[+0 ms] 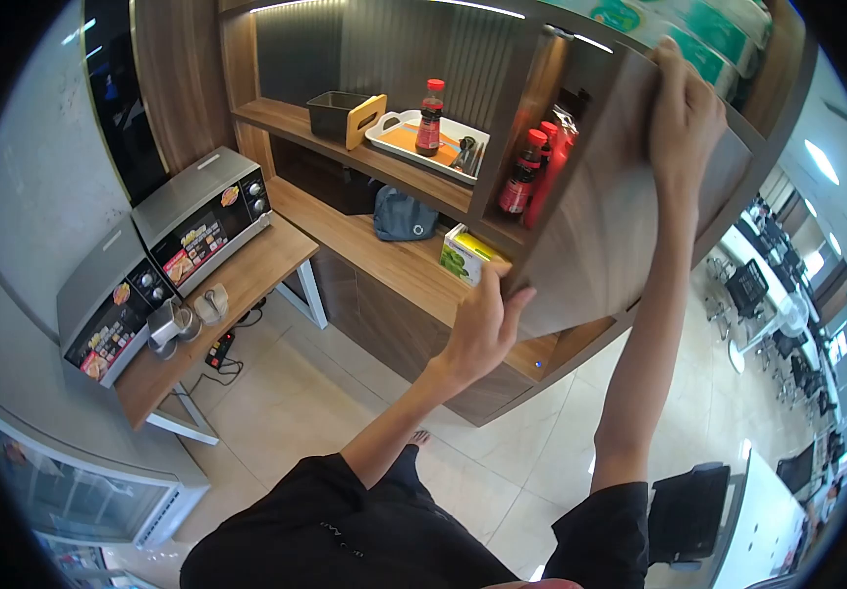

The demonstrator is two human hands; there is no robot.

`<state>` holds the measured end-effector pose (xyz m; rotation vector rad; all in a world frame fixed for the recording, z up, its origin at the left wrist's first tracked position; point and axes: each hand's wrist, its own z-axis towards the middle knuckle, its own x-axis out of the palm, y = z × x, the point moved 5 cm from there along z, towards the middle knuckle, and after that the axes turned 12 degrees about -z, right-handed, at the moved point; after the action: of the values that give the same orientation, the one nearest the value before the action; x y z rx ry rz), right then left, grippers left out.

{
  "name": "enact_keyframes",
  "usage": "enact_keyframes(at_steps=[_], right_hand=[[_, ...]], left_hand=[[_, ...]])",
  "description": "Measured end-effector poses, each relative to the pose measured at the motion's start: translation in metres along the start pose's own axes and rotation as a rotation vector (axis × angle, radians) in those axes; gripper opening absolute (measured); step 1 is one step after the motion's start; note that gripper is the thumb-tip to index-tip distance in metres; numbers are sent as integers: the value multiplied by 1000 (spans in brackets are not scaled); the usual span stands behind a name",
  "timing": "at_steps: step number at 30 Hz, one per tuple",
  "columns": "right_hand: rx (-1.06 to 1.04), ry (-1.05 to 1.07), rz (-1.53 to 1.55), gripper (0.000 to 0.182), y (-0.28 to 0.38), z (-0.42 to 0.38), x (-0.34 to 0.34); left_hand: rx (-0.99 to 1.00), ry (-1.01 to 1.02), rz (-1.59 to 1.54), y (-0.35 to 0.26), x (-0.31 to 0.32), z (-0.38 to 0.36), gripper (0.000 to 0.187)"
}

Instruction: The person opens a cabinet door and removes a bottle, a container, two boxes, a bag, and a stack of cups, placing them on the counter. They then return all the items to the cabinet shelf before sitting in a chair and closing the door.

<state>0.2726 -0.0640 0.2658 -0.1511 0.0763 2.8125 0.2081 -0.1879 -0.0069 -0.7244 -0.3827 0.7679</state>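
The person stands at the shelving with both hands on a flat wood-grain cabinet door panel, swung out before the shelf of red sauce bottles. The left hand curls around its lower corner; the right hand lies flat, fingers spread, near the top edge. The panel looks stiff, smooth and fairly heavy, best gripped by its edges. A green box sits just beside the left hand.

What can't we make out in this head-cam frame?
- Head view: cabinet interior behind the grey wooden cabinet door, hidden by the door itself.
- Left hand fingertips, hidden behind the door's lower corner.
- Red sauce bottles: labels too small to read.
- Green-and-yellow box: partly covered by the left hand and door.
- Right hand lies flat on the door.
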Motion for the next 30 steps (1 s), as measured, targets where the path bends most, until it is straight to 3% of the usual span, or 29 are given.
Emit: enact_keyframes(at_steps=[2, 5, 6, 8, 11, 12, 14, 20, 22, 26, 29, 30], right_hand=[[-8, 17, 58, 35, 5, -5, -14], [-8, -146, 187, 41, -10, -7, -24], [53, -106, 211, 41, -12, -8, -27], [181, -24, 249, 41, -17, -11, -38], [212, -49, 364, 44, -26, -15, -48], [247, 13, 417, 36, -31, -14, -47], [113, -48, 476, 41, -28, -14, -58], [-218, -119, 505, 35, -42, -19, -66], [-300, -73, 559, 36, -50, -17, -70], [31, 115, 885, 38, -63, -15, -77], [68, 209, 810, 48, -63, -7, -91], [-34, 275, 763, 48, -65, -4, -99]], left_hand=[[0, 34, -28, -8, 4, -8, 29], [85, 38, -14, -16, 13, -21, 28], [185, 10, 12, -20, 16, -24, 28], [203, 3, -1, -30, 22, -31, 27], [246, -9, -50, -40, 33, -37, 28], [249, -1, -75, -44, 35, -41, 28], [304, 2, -78, -47, 40, -44, 32], [355, 35, -90, -56, 50, -50, 38], [371, 43, -93, -58, 52, -52, 40], [367, 86, -86, -66, 59, -59, 43], [348, 132, -75, -69, 68, -70, 49], [339, 146, -74, -72, 73, -71, 50]])
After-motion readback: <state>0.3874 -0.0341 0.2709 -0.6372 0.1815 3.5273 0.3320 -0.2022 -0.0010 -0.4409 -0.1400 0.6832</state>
